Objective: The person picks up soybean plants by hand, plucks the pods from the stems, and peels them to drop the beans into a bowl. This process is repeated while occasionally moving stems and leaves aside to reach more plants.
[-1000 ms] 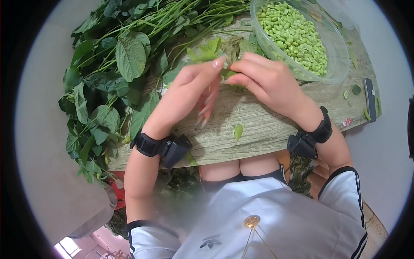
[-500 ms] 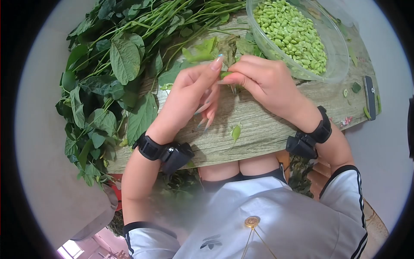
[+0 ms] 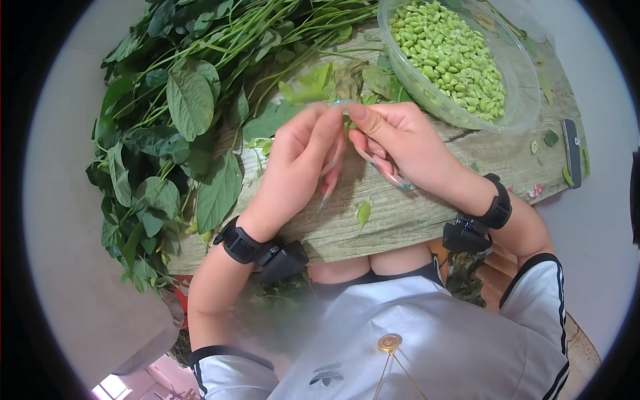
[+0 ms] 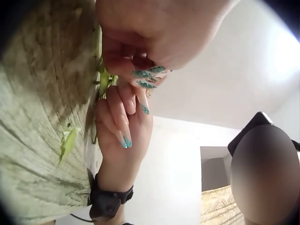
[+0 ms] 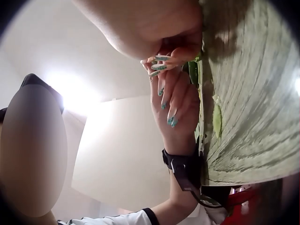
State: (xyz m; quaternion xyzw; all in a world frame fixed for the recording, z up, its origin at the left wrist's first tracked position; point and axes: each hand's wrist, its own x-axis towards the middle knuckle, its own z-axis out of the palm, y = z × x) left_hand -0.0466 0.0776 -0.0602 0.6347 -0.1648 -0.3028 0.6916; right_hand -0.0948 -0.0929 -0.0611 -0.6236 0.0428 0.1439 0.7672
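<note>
1. Weathered wooden table sits over my knees, with a green scrap lying near its edge, at six o'clock from my hands.
2. My left hand and right hand meet fingertip to fingertip, both pinching a small green pod just above the wood. The spare fingers fan loose.
3. Leafy stems pile up at ten o'clock.
4. At one o'clock stands a clear bowl of shelled beans.
</note>
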